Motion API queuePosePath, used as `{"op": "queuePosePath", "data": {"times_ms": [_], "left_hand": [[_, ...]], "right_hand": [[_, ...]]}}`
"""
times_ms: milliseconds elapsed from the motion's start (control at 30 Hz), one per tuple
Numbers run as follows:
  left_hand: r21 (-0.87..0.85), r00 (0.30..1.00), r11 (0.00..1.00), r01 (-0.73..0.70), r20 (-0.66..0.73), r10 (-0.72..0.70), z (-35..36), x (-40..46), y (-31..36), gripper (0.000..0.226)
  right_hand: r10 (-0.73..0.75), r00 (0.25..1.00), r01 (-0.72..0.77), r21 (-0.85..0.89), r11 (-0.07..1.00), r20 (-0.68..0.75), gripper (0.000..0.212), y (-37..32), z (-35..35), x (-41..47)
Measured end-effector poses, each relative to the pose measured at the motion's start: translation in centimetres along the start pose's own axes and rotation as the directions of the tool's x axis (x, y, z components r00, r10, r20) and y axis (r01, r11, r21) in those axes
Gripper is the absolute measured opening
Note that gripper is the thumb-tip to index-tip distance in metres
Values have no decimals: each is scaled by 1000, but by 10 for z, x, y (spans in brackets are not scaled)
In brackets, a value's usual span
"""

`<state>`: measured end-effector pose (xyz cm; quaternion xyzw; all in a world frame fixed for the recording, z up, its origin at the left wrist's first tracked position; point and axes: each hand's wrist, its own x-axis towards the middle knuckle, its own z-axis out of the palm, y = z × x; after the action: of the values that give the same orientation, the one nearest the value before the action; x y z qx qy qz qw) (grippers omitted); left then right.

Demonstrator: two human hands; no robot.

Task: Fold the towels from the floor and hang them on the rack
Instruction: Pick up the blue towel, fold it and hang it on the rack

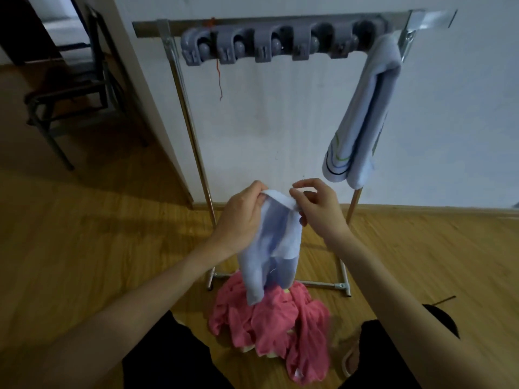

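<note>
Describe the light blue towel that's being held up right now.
The light blue towel is soft, plain cloth, hanging limp in loose folds. The left hand grips its top edge and the right hand pinches the same edge. Its lower corner dangles over the pink cloth heaped on the wooden floor, in front of the rack.

We are in a room of a home, by the look of it a plain living space. A wooden plank floor [98, 234] runs under us to a pale painted wall [280, 122] with a low skirting board. A metal rack [193, 130] on thin legs stands against that wall, carrying a grey plastic holder strip [269, 46] along its top bar and one folded pale blue towel [362, 113] hung at its right end. Pink cloth [269, 321] lies heaped on the floor below. To the left a doorway opens on a darker room, where a dark folding chair [73, 88] stands.
</note>
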<state>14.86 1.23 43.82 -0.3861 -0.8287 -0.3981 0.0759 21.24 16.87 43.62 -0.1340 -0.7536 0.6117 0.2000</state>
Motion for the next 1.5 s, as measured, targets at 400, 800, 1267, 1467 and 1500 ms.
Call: {"op": "queuePosePath", "data": {"times_ms": [400,800,1267,1467,1500], "left_hand": [[1,1000,1000,-21,-6,21,-14,38,10,20],[-122,967,983,138,-198,-161,-39,41,-21,30],[62,966,972,226,112,-232,-41,1,-64,22],[-27,922,961,275,292,-256,-43,-13,-62,19],[-32,920,962,270,305,-248,-41,-13,-61,18]], "right_hand": [[-160,958,185,-84,979,240,48,4,-12,-2],[-239,952,285,-274,919,190,29,32,-20,5],[-378,921,389,-204,898,93,18,-7,-14,19],[-410,885,453,-201,869,222,19,-22,-4,18],[-413,879,462,-211,861,240,19,-24,-3,18]]}}
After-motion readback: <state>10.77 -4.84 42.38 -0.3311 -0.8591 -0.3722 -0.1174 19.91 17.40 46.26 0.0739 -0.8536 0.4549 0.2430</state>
